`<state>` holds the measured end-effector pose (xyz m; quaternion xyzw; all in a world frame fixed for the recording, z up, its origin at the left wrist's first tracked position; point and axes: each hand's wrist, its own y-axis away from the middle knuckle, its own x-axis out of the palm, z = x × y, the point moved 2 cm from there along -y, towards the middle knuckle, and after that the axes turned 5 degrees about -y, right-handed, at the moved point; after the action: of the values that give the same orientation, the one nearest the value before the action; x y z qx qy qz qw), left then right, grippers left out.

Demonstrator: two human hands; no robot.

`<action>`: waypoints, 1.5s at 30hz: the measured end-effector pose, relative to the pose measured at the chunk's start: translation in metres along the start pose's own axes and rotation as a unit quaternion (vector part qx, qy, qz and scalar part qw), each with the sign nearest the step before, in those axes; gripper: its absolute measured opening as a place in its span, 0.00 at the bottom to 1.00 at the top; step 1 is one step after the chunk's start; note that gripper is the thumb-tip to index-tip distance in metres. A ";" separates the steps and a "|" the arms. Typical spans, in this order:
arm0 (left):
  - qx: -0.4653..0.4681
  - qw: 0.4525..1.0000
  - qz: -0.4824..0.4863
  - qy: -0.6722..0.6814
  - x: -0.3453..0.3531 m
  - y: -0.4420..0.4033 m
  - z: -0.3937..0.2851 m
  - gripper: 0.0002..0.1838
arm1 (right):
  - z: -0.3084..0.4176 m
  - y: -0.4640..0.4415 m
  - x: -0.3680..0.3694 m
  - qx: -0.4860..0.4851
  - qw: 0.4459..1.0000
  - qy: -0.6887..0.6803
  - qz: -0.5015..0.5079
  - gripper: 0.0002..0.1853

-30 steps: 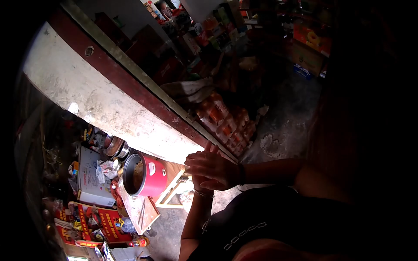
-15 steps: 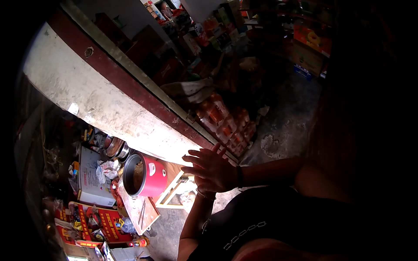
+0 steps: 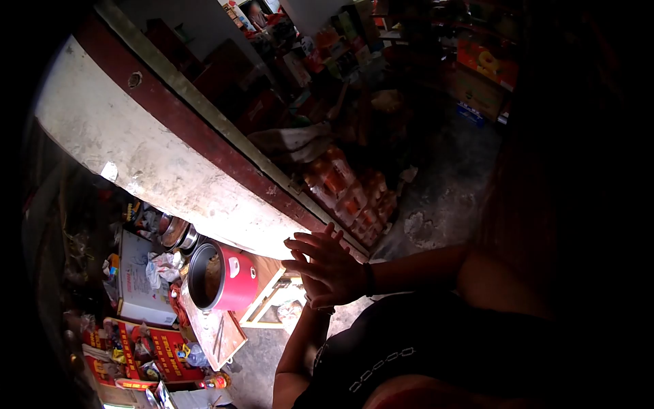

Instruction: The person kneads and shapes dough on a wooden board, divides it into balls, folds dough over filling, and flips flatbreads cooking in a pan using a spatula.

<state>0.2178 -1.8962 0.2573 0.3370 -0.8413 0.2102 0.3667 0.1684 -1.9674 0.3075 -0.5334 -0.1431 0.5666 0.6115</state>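
Observation:
My right hand (image 3: 337,273) reaches in from the right with its fingers stretched out and apart, a dark band round the wrist. It lies across my left hand (image 3: 313,289), which comes up from below and is mostly hidden behind it. A few straight fingertips show above the overlap. Neither hand shows anything held. Nearest to them, on the left, a red rice cooker (image 3: 238,283) stands without a lid. Something brown lies inside its dark pot. Under it is a small wooden table (image 3: 231,339) with a pair of chopsticks (image 3: 219,337) on it.
A white wall end with a dark red edge (image 3: 197,151) runs diagonally ahead. Behind it are shrink-wrapped bottle packs (image 3: 347,198) and cartons (image 3: 480,68). On the left are metal pots (image 3: 178,232), a white box (image 3: 139,283), red packaging (image 3: 163,351) and a bottle (image 3: 216,380).
The view has shifted slightly, so most things sit a little farther left. My hands stay overlapped, with the right hand's fingers slightly shifted over the left.

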 end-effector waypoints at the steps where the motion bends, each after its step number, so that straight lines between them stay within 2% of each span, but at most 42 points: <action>1: 0.000 1.000 0.000 0.002 0.000 0.000 -0.001 0.43 | -0.004 0.000 0.005 0.003 1.000 0.001 0.004 0.42; 3: -0.001 1.000 -0.001 0.010 -0.004 -0.001 -0.003 0.44 | -0.018 -0.004 0.014 0.057 0.996 -0.073 -0.017 0.45; 4: -0.004 1.000 -0.001 0.017 -0.008 0.000 -0.003 0.45 | -0.029 -0.002 0.020 0.057 0.986 -0.153 -0.037 0.45; 7: -0.022 0.999 0.006 0.050 -0.016 0.004 -0.002 0.47 | -0.037 -0.005 0.025 0.094 0.918 -0.381 -0.063 0.42; 8: -0.025 0.998 0.007 0.061 -0.017 0.004 -0.003 0.47 | -0.036 -0.009 0.014 0.111 0.914 -0.389 0.003 0.36; 9: -0.019 0.998 0.001 0.057 -0.017 0.005 -0.005 0.48 | -0.044 -0.002 0.018 0.117 0.918 -0.380 0.008 0.32; 11: 0.012 0.998 -0.055 0.020 -0.011 0.010 -0.014 0.44 | -0.045 0.004 0.009 0.124 0.957 -0.260 -0.015 0.25; 13: -0.003 0.999 -0.028 0.026 -0.040 0.022 -0.024 0.40 | -0.048 0.019 0.019 0.125 0.981 -0.116 0.094 0.20; 14: 0.006 0.990 -0.060 0.130 -0.042 0.023 -0.022 0.38 | -0.056 0.027 0.018 0.127 0.982 -0.022 0.135 0.17; 15: -0.017 0.998 -0.006 0.061 -0.028 0.024 -0.028 0.36 | -0.059 0.036 0.021 0.142 0.986 -0.036 0.081 0.19; 16: 0.036 0.997 -0.055 -0.033 0.002 0.019 -0.026 0.35 | -0.058 0.046 0.037 0.149 0.987 -0.055 0.028 0.21; 17: 0.066 0.994 -0.035 -0.078 -0.024 0.013 -0.023 0.37 | -0.063 0.046 0.042 0.151 0.985 -0.084 -0.021 0.24; 18: 0.058 0.994 -0.062 -0.066 -0.034 0.011 -0.020 0.39 | -0.045 0.033 0.021 0.204 0.959 -0.194 -0.020 0.23; 19: 0.052 0.992 -0.099 -0.052 -0.037 0.013 -0.018 0.40 | -0.043 0.031 0.013 0.231 0.954 -0.189 -0.016 0.24; 21: 0.047 0.993 -0.065 -0.092 -0.031 0.015 -0.016 0.41 | -0.039 0.033 0.007 0.290 0.938 -0.188 0.000 0.24; 23: 0.032 0.992 -0.072 -0.100 -0.023 0.015 -0.014 0.42 | -0.044 0.036 0.002 0.296 0.929 -0.223 -0.016 0.24; 25: 0.013 0.989 -0.124 -0.076 -0.005 0.020 -0.015 0.42 | -0.047 0.036 -0.006 0.335 0.897 -0.287 -0.014 0.23; 26: -0.009 0.987 -0.162 -0.005 -0.013 0.021 -0.012 0.43 | -0.044 0.036 -0.010 0.355 0.891 -0.283 -0.005 0.24; 27: -0.018 0.996 -0.090 0.009 -0.014 0.022 -0.013 0.45 | -0.045 0.036 -0.011 0.354 0.893 -0.276 -0.017 0.24; 29: -0.109 0.986 -0.100 0.077 -0.009 0.035 -0.015 0.46 | -0.049 0.038 -0.008 0.352 0.897 -0.263 -0.036 0.25; 31: -0.086 0.993 -0.075 0.004 -0.012 0.046 -0.012 0.42 | -0.056 0.037 -0.007 0.360 0.905 -0.219 -0.059 0.26; 33: -0.096 0.975 -0.128 -0.155 -0.046 0.056 -0.007 0.37 | -0.071 0.042 0.008 0.272 0.953 -0.130 -0.040 0.27; 35: -0.071 0.979 -0.064 -0.181 -0.046 0.062 -0.011 0.32 | -0.065 0.037 0.013 0.295 0.938 -0.179 0.043 0.29; 36: -0.053 0.984 -0.072 -0.156 -0.051 0.068 -0.014 0.31 | -0.062 0.033 0.017 0.242 0.952 -0.183 0.028 0.31; 38: -0.021 0.983 -0.111 -0.146 -0.060 0.084 -0.028 0.29 | -0.052 0.027 0.033 0.261 0.929 -0.263 0.010 0.35; 39: -0.017 0.977 -0.138 -0.161 -0.055 0.094 -0.042 0.29 | -0.045 0.025 0.043 0.336 0.884 -0.325 0.010 0.37; 41: -0.006 0.959 -0.184 -0.214 -0.062 0.116 -0.066 0.28 | -0.035 0.027 0.075 0.344 0.848 -0.401 0.032 0.39; 42: 0.015 0.947 -0.209 -0.244 -0.075 0.126 -0.072 0.26 | -0.018 0.018 0.089 0.382 0.750 -0.536 0.066 0.30; 45: -0.011 0.919 -0.280 -0.278 -0.095 0.164 -0.103 0.23 | 0.011 0.015 0.150 0.487 0.676 -0.536 0.137 0.21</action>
<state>0.1964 -1.6831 0.2334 0.6000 -0.7827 -0.0123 0.1653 0.1988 -1.8378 0.2349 0.2215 -0.0749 0.8224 0.5186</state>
